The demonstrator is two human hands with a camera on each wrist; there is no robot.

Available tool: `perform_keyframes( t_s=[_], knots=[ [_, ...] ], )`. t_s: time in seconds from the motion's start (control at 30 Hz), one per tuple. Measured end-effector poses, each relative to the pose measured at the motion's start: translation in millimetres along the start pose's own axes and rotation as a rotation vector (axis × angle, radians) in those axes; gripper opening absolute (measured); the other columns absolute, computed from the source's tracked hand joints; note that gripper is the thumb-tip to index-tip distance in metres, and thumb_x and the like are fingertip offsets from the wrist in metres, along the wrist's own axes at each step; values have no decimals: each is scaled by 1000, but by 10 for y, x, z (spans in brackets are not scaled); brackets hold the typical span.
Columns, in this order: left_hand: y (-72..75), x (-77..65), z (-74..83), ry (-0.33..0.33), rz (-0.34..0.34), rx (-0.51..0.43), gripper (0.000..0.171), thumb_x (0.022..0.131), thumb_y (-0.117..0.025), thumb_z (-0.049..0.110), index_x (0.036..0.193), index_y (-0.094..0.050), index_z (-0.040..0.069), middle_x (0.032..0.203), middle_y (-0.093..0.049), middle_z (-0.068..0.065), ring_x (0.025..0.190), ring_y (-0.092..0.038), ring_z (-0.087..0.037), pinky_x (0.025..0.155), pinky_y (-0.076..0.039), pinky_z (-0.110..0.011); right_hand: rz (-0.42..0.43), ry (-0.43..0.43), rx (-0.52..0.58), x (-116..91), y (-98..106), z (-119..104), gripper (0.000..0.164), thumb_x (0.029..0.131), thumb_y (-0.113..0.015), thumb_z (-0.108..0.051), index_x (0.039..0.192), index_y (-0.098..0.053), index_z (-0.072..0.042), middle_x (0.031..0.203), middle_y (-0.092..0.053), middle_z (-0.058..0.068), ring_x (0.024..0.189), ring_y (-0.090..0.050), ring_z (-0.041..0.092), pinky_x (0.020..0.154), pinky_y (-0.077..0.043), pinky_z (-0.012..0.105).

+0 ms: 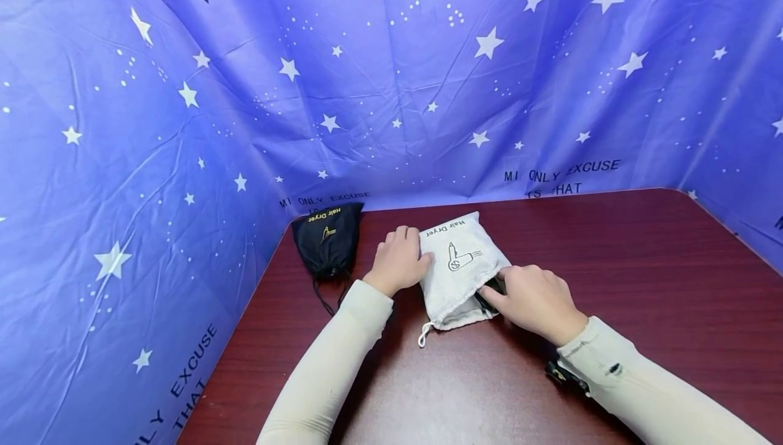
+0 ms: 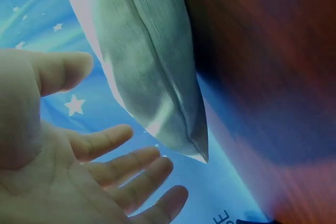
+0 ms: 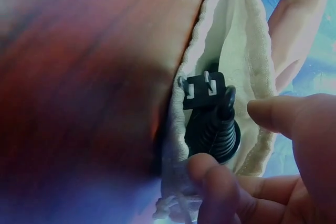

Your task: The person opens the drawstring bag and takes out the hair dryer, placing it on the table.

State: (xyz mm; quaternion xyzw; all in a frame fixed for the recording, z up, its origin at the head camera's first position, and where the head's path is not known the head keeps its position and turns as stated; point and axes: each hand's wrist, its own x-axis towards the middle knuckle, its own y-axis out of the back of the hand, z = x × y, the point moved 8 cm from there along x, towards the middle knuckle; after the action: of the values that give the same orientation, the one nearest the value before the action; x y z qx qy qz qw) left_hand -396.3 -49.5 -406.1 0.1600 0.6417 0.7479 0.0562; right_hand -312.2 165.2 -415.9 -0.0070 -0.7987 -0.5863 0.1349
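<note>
A white cloth drawstring bag (image 1: 449, 282), printed "Hair Dryer" with a dryer drawing, lies on the table with its mouth toward me. Beside its left edge is my left hand (image 1: 400, 258), fingers relaxed and spread; the left wrist view shows a gap between its palm and the bag's side (image 2: 152, 72). My right hand (image 1: 538, 299) is at the bag's mouth, thumb and fingers apart around the opening. Inside that opening, the right wrist view shows a black two-pin plug (image 3: 205, 92) and a ribbed black cord sleeve (image 3: 212, 137), fingertips right at the rim below. The bag's deeper contents are hidden.
A black drawstring bag (image 1: 330, 244), also marked "Hair Dryer", lies at the table's back left with its cords trailing forward. The dark red wooden table (image 1: 642, 275) meets a blue star-printed curtain (image 1: 391, 78) at the back and sides.
</note>
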Motion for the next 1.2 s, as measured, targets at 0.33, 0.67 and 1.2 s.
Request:
perform_keyframes(
  t_s=[0.33,0.67,1.2],
  knots=[
    [-51,185,-42,8,-54,-19,64,104,-46,54,149,-48,9,150,-52,-9,135,-52,-30,106,-46,-51,24,-1,-34,39,25,-84,47,87,-71,-55,64,-53,-18,61,-59,9,54,-58,33,42,-39,48],
    [-165,290,-98,2,-93,-54,69,106,-36,56,155,-44,8,154,-51,-12,140,-51,-31,110,-44,-52,-3,22,-64,89,-23,-114,47,85,-70,-52,62,-50,-16,60,-57,8,52,-56,31,40,-39,46],
    [-316,445,-333,107,-197,-210,63,110,-24,54,146,-61,18,148,-60,-2,139,-55,-27,110,-47,-47,-88,-21,-55,210,-105,-89,41,86,-67,-49,67,-54,-15,74,-67,15,64,-64,36,43,-41,49]
  ],
)
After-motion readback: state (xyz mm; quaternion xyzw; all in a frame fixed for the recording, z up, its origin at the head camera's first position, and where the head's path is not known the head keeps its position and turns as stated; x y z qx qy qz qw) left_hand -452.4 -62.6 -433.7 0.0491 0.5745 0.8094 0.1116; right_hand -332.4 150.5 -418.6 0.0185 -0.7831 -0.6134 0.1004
